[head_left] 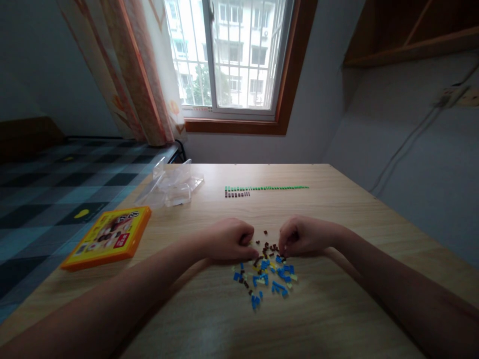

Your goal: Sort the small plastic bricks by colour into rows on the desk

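Observation:
My left hand (228,240) rests on the wooden table (337,214) with its fingers curled in, at the left edge of a loose pile of tiny bricks (266,271). The pile is blue, brown and pale yellow. My right hand (302,237) sits at the pile's right edge, fingers pinched down among the brown pieces; what either hand grips is too small to make out. Farther back lies a long straight row of green bricks (266,188), with a short row of brown bricks (237,194) just in front of it.
A yellow-orange box (108,238) lies flat at the table's left edge. Clear plastic packaging (172,183) sits at the back left. A bed with a checked cover (48,194) is to the left, a window behind, a wall to the right.

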### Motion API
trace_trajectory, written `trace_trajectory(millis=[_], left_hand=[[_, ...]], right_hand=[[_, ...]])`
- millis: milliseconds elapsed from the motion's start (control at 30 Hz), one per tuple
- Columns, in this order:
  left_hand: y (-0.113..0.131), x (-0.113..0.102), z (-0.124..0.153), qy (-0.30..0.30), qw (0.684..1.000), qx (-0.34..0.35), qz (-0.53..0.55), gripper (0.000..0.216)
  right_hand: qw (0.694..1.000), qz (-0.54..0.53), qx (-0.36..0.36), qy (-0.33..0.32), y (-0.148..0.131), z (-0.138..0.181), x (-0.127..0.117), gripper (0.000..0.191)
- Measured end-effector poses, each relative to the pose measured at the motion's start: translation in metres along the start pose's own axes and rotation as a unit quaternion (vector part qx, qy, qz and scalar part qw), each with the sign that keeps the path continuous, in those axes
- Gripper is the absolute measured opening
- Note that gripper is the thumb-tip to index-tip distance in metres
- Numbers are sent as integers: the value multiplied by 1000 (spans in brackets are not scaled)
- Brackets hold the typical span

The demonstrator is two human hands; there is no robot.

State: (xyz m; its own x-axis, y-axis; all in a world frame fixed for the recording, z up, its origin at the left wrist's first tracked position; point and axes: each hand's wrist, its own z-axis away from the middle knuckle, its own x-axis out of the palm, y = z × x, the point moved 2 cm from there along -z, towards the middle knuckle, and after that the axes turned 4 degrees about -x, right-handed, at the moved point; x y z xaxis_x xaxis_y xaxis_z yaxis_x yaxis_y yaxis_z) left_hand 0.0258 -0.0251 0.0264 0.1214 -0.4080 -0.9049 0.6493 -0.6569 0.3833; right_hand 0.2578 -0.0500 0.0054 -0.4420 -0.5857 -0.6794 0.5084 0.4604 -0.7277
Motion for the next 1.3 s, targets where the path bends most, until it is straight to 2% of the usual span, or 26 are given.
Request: trace_trajectory(millis=[433,700,933,1033,1167,1300], left_hand=[[1,-1,0,-5,1000,-8,6,35],[-1,-2,1,-9,1000,-6,22,33],[-5,-4,0,-29,998,3,50,33],[-6,-5,0,-33,997,3,63,33],[-6,-5,-1,-9,998,2,66,33],[-7,-4,-1,-2,997,4,71,33]], right_hand=[[999,8,-6,-34,-4,0,-2,21],[1000,6,14,-23,3,2,-9,24],[995,48,39,72,15,-2,-12,22],[987,61,34,142,14,-10,-5,21],[964,96,27,245,9,-20,5,21],[955,128,24,267,6,-22,8,18]])
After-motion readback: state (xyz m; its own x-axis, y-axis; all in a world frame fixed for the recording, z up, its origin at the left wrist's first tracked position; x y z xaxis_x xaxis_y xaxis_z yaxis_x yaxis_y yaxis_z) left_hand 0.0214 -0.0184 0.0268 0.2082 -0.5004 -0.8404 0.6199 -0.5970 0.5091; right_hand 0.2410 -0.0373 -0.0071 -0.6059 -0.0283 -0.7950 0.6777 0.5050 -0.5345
